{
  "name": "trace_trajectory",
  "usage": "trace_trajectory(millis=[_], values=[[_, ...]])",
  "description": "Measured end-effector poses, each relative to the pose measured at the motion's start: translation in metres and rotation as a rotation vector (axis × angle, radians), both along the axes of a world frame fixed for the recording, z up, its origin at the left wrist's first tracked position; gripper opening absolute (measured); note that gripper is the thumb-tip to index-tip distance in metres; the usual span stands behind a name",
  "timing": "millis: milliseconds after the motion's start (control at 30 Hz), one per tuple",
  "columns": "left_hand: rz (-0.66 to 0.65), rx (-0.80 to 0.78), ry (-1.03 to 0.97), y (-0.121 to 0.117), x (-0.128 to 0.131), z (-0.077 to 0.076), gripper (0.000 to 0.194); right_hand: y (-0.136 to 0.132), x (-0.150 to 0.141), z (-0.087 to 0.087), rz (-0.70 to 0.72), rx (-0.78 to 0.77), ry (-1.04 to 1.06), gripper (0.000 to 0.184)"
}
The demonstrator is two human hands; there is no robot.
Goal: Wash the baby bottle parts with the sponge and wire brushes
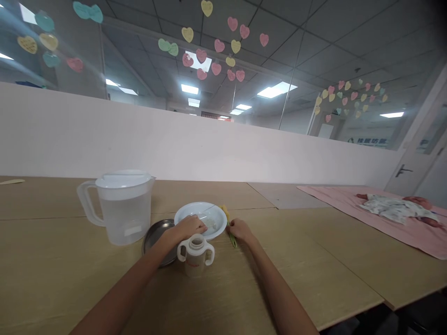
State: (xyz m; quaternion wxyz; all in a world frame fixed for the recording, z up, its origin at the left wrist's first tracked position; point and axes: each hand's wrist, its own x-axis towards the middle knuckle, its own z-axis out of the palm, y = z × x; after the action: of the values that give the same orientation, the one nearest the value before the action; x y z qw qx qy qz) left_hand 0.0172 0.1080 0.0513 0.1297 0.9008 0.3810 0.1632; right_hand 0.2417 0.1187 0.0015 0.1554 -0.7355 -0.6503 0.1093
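Observation:
My left hand (190,226) reaches over the near left rim of a white bowl (221,228). Its fingers are closed, and what they hold, if anything, is hidden; a thin pale line shows just beyond them. Something clear (210,224) lies in the bowl, too small to name. Beside the bowl's right edge, my right hand (240,230) is closed around a brush (233,240) with a green handle and a yellow head. A two-handled baby bottle (195,256) stands upright and uncapped in front of the bowl. Partly under my left forearm sits a round metal dish (153,235).
A lidded translucent pitcher (127,214) of clear liquid stands at the left. On the right, a baby doll (398,208) in white clothes lies on a pink cloth (328,194). A white wall (209,149) with glass above borders the wooden table (296,270).

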Motion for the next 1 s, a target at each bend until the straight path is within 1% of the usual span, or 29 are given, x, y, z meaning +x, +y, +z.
trace_trajectory(millis=[133, 300, 400, 467, 600, 667, 700, 767, 833, 900, 933, 1000], values=[[0.052, 0.015, -0.035, -0.001, 0.0, 0.002, 0.024, -0.002, 0.0, 0.001, -0.014, 0.006, 0.015, 0.019], [0.158, 0.073, -0.17, 0.007, 0.0, 0.003, 0.013, -0.003, 0.0, 0.001, -0.071, 0.026, 0.043, 0.017], [0.192, 0.084, -0.259, 0.011, -0.002, 0.004, 0.015, -0.004, 0.004, 0.005, -0.108, 0.035, 0.068, 0.018], [0.19, 0.073, -0.375, 0.011, -0.002, 0.006, 0.02, -0.006, 0.01, 0.009, -0.147, 0.053, 0.078, 0.021], [0.162, 0.03, -0.664, 0.006, 0.0, 0.015, 0.029, -0.015, 0.019, 0.023, -0.271, 0.156, 0.06, 0.029], [0.161, -0.018, -0.77, 0.004, 0.002, 0.019, 0.031, -0.022, 0.014, 0.031, -0.308, 0.253, 0.045, 0.033], [0.159, -0.063, -0.83, 0.002, 0.004, 0.021, 0.032, -0.025, 0.009, 0.035, -0.307, 0.33, 0.042, 0.033], [0.151, -0.164, -0.936, -0.001, 0.007, 0.025, 0.032, -0.033, -0.005, 0.04, -0.244, 0.54, 0.05, 0.032], [0.148, -0.216, -0.988, -0.004, 0.009, 0.028, 0.033, -0.041, -0.022, 0.043, -0.107, 0.723, 0.069, 0.03], [0.158, -0.2, -0.993, -0.007, 0.01, 0.031, 0.034, -0.048, -0.036, 0.042, 0.029, 0.816, 0.08, 0.03], [0.166, -0.176, -0.988, -0.009, 0.01, 0.033, 0.035, -0.051, -0.04, 0.04, 0.074, 0.842, 0.081, 0.031], [0.193, -0.11, -0.963, -0.013, 0.009, 0.037, 0.036, -0.054, -0.044, 0.036, 0.116, 0.877, 0.079, 0.032]])
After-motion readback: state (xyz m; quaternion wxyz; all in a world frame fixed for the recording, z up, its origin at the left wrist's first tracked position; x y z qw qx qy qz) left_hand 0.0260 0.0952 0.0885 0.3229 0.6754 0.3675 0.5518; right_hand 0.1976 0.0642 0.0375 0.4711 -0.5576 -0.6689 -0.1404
